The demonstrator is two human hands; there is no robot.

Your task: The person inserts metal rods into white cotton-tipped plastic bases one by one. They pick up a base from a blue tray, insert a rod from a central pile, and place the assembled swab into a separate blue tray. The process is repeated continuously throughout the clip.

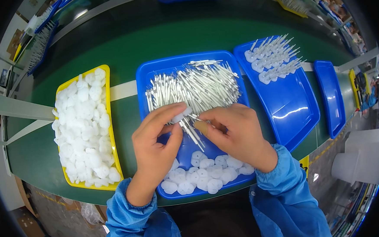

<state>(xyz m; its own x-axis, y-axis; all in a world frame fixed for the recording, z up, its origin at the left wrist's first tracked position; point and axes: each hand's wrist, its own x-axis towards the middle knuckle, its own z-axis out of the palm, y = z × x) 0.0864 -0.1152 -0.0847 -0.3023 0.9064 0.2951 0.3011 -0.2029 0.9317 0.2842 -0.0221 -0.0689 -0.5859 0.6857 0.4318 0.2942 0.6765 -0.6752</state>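
I see the left hand (152,141) and right hand (242,132) reaching across the bench's (127,122) near edge, knuckles up, turned inward, fingertips close over a blue tray (183,157). The left grip pinches a white disc (180,116); the right grip pinches a thin stick (194,117) beside it. Loose sticks (196,87) fill the tray's far half, spare discs (208,174) its near edge.

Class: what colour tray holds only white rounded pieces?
The tray is yellow, best in the head view.
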